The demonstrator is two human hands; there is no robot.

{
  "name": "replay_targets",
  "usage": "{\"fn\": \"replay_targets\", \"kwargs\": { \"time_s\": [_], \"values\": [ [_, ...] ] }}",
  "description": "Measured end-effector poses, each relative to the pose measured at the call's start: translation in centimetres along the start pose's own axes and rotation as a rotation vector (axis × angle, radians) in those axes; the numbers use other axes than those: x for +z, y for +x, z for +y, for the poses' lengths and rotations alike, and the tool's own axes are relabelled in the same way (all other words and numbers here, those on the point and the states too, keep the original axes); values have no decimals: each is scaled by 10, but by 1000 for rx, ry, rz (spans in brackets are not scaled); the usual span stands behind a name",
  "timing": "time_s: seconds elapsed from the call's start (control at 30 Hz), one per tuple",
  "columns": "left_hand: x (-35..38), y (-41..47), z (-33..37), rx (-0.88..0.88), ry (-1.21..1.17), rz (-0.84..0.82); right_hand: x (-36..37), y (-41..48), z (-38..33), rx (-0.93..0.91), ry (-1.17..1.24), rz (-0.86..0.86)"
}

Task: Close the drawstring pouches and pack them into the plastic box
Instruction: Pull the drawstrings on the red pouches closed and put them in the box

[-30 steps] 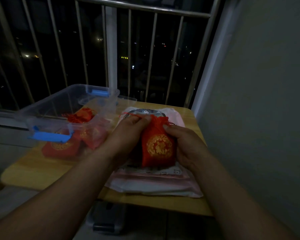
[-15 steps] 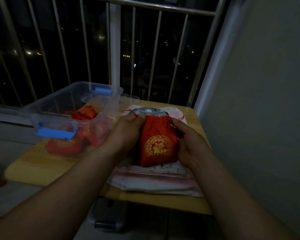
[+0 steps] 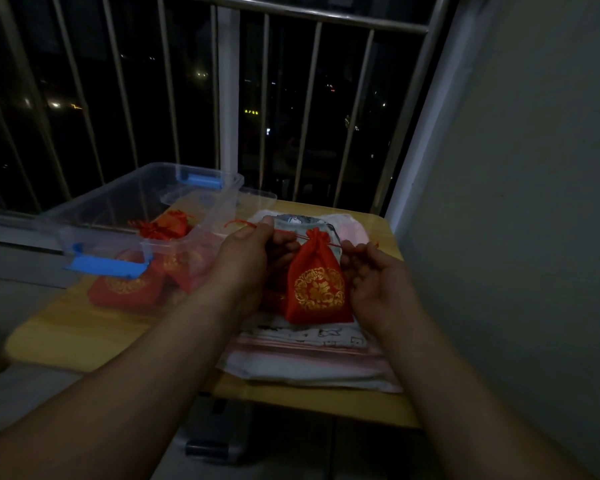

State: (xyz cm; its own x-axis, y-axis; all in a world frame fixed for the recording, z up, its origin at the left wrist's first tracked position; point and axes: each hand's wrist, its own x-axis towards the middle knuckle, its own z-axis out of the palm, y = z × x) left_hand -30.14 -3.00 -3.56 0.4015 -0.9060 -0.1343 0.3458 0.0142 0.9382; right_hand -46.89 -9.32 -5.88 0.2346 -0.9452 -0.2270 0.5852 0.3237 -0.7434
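Pinching the cord either side, left hand and right hand hold one pouch cinched shut — not yet packed; others lie in the box.

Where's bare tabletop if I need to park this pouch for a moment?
Bare wood: the table's near-left corner, between the plastic box and the front edge; a thin strip fronting the cloth stack. Crowded centre: left hand and right hand pinch the red pouch's drawstring.

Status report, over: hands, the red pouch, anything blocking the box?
Left hand and right hand each pinch the drawstring. Red pouch cinched at neck, not yet boxed. Plastic box open, nothing blocking.
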Motion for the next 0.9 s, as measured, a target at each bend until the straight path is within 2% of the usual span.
{"fn": "replay_targets", "kwargs": {
  "time_s": [0.17,0.33,0.43,0.5,0.57,0.63,0.8,0.9],
  "values": [
    [10,-8,7,-86,-204,-86,8,-8,-7,53,1,-105],
    [9,-10,8,-187,-199,-82,12,-19,-17,139,-104,-217],
    [2,-11,10,-267,-172,-169,11,-27,-23,232,-183,-353],
    [0,-11,10,-198,-41,-193,7,-29,-24,238,-329,-369],
    [-2,-10,8,-41,105,-135,1,-27,-23,201,-493,-352],
    [-1,-10,8,14,74,-116,-2,-24,-22,182,-550,-314],
    [-4,-10,9,-59,-228,-171,-10,-15,-20,190,-323,-201],
    [1,-15,7,-100,-176,-181,-12,-13,-18,167,-199,-226]
  ]
}}
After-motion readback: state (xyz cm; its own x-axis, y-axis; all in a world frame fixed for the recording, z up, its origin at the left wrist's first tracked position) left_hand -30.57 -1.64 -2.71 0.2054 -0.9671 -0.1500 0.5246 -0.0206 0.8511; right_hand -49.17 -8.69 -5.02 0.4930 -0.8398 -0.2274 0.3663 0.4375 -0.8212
